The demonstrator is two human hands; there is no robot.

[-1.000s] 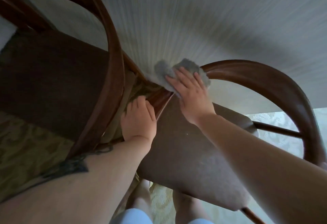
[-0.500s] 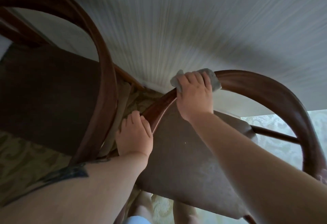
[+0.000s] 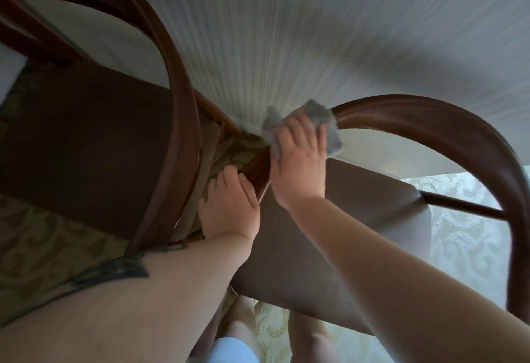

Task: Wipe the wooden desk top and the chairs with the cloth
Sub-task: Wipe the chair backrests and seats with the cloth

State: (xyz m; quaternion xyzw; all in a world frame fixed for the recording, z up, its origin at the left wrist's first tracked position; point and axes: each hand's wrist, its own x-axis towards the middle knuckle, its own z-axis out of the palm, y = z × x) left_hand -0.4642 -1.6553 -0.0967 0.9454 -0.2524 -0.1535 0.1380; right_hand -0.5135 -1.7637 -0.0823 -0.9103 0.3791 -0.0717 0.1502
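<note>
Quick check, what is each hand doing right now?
Left hand: grips the chair back rail.
Right hand: flat, pressing the grey cloth on it.
</note>
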